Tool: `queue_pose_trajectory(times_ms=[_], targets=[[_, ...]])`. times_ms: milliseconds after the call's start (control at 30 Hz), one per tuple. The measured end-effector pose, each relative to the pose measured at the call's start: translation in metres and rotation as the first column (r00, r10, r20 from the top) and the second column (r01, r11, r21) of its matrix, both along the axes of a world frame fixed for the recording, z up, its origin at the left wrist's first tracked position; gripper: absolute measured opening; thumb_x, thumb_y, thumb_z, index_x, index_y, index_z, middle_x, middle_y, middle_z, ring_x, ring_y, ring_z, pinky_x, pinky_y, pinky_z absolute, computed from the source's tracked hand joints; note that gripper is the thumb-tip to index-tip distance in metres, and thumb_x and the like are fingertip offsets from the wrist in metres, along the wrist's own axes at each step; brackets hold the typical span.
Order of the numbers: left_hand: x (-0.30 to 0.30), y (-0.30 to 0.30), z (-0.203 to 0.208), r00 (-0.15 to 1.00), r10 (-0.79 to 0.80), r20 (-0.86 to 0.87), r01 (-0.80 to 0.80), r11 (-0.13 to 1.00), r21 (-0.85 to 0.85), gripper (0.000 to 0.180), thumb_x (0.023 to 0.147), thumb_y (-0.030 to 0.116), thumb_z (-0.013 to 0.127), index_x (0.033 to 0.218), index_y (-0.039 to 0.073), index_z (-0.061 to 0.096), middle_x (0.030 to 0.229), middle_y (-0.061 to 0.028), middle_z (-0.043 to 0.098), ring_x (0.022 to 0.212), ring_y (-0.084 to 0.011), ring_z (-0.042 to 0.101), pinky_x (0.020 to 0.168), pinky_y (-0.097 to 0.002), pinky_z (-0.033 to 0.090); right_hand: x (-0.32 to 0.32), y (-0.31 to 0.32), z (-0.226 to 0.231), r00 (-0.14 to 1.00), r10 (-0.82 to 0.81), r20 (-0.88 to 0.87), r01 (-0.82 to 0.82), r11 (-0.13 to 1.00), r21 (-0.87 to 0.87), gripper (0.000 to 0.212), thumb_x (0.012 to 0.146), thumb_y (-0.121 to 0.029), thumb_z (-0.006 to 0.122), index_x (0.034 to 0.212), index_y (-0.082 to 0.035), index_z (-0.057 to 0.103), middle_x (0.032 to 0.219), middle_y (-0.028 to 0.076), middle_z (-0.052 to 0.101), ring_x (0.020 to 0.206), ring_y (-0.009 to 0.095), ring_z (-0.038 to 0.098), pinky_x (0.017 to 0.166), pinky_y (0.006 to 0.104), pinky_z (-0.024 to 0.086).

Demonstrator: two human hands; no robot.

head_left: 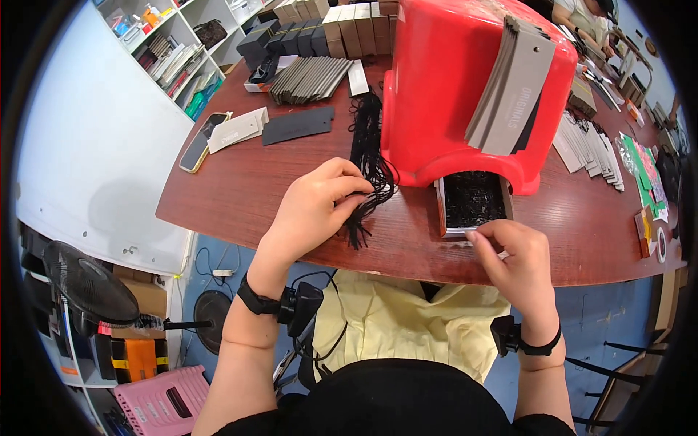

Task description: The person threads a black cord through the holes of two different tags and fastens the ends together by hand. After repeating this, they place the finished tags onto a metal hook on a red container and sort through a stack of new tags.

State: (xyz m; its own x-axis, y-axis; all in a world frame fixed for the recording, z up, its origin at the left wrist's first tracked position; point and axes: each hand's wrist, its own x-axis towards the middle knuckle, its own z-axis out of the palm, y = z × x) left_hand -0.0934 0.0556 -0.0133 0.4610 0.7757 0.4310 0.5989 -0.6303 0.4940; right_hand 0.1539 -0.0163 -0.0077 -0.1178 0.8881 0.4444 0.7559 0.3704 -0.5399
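My left hand [311,206] pinches strands of a bundle of black cords [366,142], which lies along the table beside the red plastic stool. My right hand [518,256] is closed, thumb against fingers, at the front edge of an open shallow box [456,233]. Small black pieces [472,198] fill that box, which sits partly under the stool's arched opening. Whatever the right fingertips hold, if anything, is too small to make out. Several grey tags [509,87] with a hole at one end rest fanned against the red stool [436,94].
Stacked grey tags [311,78], a dark tag [298,126], pale tags [238,129] and a phone [203,142] lie on the table's left. Corded tags [590,149] and a tape roll [661,245] lie right. A black fan [91,283] stands at the lower left.
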Motion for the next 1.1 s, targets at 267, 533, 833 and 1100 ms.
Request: queue_pose_trajectory(times_ms=[267, 533, 833, 1100], targets=[[0.018, 0.049, -0.007, 0.969, 0.045, -0.242, -0.022, 0.995, 0.098, 0.016, 0.071, 0.011, 0.063, 0.086, 0.006, 0.058, 0.094, -0.0086, 0.048, 0.077, -0.0251, 0.053, 0.068, -0.0307, 0.044, -0.005, -0.007, -0.005, 0.996, 0.084, 0.024, -0.085, 0.996, 0.031, 0.011, 0.072, -0.012, 0.063, 0.065, -0.004, 0.058, 0.055, 0.006, 0.055, 0.044, 0.02, 0.052, 0.042, 0.0293, 0.04], [0.022, 0.049, -0.002, 0.995, -0.052, -0.081, 0.051, 0.999, -0.004, 0.011, 0.071, 0.006, 0.062, 0.079, 0.002, 0.055, 0.092, -0.0051, 0.048, 0.062, -0.0134, 0.048, 0.056, -0.0242, 0.04, 0.002, -0.013, -0.007, 0.997, 0.073, 0.01, -0.073, 0.997, -0.014, 0.011, 0.072, -0.012, 0.063, 0.066, -0.004, 0.059, 0.054, 0.008, 0.053, 0.045, 0.019, 0.052, 0.043, 0.028, 0.04], [0.073, -0.063, 0.015, 0.926, -0.367, 0.088, 0.367, 0.93, 0.022, 0.015, 0.064, 0.003, 0.063, 0.078, 0.004, 0.058, 0.074, -0.0082, 0.057, 0.062, -0.0222, 0.057, 0.052, -0.0298, 0.046, -0.013, -0.016, -0.031, -0.065, -0.303, -0.951, -0.932, 0.358, -0.05, 0.041, 0.09, -0.03, 0.037, 0.116, 0.001, 0.042, 0.109, 0.015, 0.054, 0.076, 0.014, 0.059, 0.05, 0.019, 0.043], [0.082, -0.084, 0.016, 0.875, -0.382, 0.298, 0.403, 0.915, -0.01, 0.011, 0.068, -0.002, 0.059, 0.079, -0.001, 0.06, 0.077, -0.0096, 0.062, 0.06, -0.0138, 0.058, 0.05, -0.0219, 0.046, 0.018, -0.031, -0.031, -0.17, -0.349, -0.922, -0.784, 0.614, -0.089, 0.026, 0.092, -0.025, 0.036, 0.096, -0.002, 0.049, 0.095, 0.01, 0.058, 0.039, 0.003, 0.032, 0.044, 0.017, 0.036]])
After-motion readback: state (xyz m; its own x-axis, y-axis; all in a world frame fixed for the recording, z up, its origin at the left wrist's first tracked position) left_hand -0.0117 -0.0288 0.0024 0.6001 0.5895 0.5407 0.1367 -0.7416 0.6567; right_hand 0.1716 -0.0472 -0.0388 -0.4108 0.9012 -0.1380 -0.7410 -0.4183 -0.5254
